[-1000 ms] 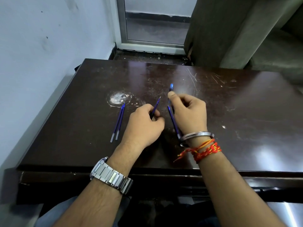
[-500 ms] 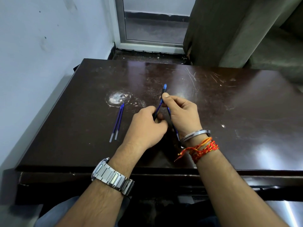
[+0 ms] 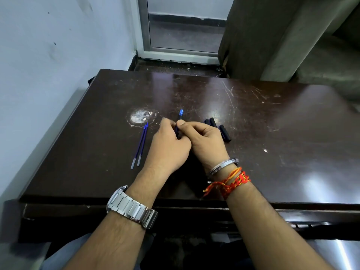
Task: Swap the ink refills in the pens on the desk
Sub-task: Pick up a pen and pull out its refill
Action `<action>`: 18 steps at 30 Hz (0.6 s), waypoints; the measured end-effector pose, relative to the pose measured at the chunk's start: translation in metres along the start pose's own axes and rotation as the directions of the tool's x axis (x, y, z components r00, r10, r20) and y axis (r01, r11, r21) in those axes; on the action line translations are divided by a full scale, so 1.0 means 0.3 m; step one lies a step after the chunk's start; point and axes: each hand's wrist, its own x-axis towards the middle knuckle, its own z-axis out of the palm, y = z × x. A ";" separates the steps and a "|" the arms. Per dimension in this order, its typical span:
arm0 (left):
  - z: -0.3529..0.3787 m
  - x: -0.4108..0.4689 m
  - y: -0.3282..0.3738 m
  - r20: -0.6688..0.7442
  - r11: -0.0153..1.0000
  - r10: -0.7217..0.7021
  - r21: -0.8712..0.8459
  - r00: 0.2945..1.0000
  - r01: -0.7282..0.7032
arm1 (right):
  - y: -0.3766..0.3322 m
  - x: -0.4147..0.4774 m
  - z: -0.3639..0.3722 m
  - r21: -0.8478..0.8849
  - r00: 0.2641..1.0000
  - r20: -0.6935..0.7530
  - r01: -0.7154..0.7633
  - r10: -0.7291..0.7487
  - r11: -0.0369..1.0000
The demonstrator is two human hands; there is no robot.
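Both my hands meet mid-desk [image 3: 272, 172]: right hand [image 3: 206, 141] pinches the blue pen [image 3: 180, 118], left hand [image 3: 169, 145] fingers closed at its barrel. Probably seating a refill. Two spare refills [image 3: 140, 146] lie left, dark caps [image 3: 218, 128] right. Next: align carefully, push straight.

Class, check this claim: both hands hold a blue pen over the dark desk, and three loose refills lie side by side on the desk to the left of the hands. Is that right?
Not quite. The head view shows two loose refills, not three, lying side by side on the desk left of the hands. The rest stands: the left hand and right hand hold a blue pen between them.
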 end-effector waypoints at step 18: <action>-0.017 -0.008 0.011 0.079 1.000 0.008 0.024 0.997 -0.010 | -0.032 -0.001 -0.007 0.333 0.986 -0.116 -0.072 0.117 0.940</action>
